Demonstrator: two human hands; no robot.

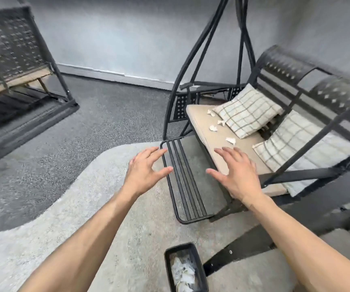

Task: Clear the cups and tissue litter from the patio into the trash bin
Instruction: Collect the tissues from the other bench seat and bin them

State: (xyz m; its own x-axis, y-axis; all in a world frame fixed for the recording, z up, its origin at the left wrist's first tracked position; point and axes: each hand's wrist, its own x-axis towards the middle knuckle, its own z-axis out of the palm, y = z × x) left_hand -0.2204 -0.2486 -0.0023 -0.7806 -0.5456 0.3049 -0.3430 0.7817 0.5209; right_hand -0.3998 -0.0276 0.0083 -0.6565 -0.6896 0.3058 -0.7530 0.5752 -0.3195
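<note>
Several crumpled white tissue scraps [213, 128] lie on the beige seat cushion [201, 121] of a black swing bench, one tissue scrap [231, 140] closest to my hands. My right hand [236, 173] hovers over the cushion's near edge, fingers spread, holding nothing. My left hand [145, 170] is stretched out over the swing's footrest bars [183, 182], also spread and empty. A black trash bin [185, 268] stands on the floor near my feet, holding white crumpled litter. No cups are in view.
Two checked pillows [247, 110] lean on the swing's backrest. The swing's black frame [182, 85] rises beside the seat. A second black bench [16, 81] stands at the far left. A light rug [106, 207] covers the dark carpet beneath me.
</note>
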